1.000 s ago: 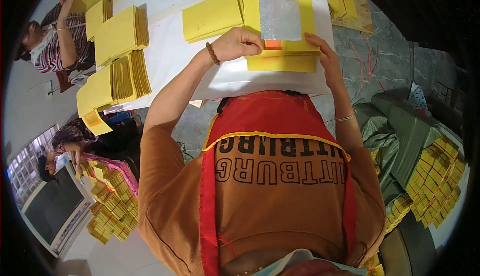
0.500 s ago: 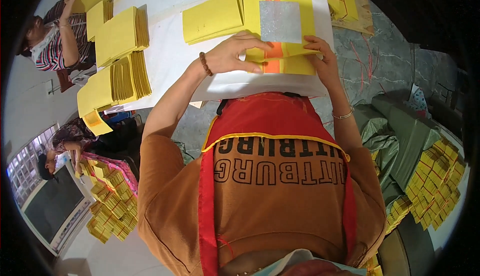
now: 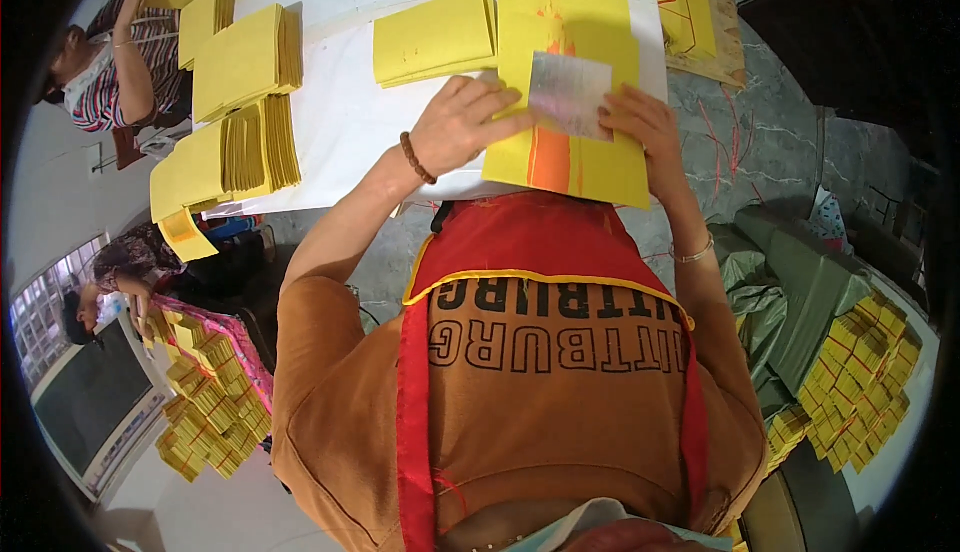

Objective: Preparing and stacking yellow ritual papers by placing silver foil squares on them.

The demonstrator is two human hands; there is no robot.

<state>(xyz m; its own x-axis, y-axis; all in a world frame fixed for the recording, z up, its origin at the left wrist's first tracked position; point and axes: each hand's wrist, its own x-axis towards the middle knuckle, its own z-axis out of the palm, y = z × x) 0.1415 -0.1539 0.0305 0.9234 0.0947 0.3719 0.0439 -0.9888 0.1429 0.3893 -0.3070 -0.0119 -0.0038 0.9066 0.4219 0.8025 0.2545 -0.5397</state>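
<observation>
On the white table in front of me lies a yellow paper sheet with an orange printed band down its middle and a silver square of foil on it. My left hand rests open over the sheet's left side, its fingertips at the foil's left edge. My right hand is open too, with outstretched fingers lying on the foil's right edge. The right thumb is partly hidden. Left of the sheet is a flat stack of folded yellow paper, close beside it.
Stacks of yellow paper line the table's left side. Two other people are at the left. Tied yellow bundles lie on a board at far right. More bundles are piled low at right, beside a green cover.
The sheet's near edge was raised in my hands and now lies lower, past the table's front edge. The foil square has shifted toward me. Both hands have come in to its sides.
</observation>
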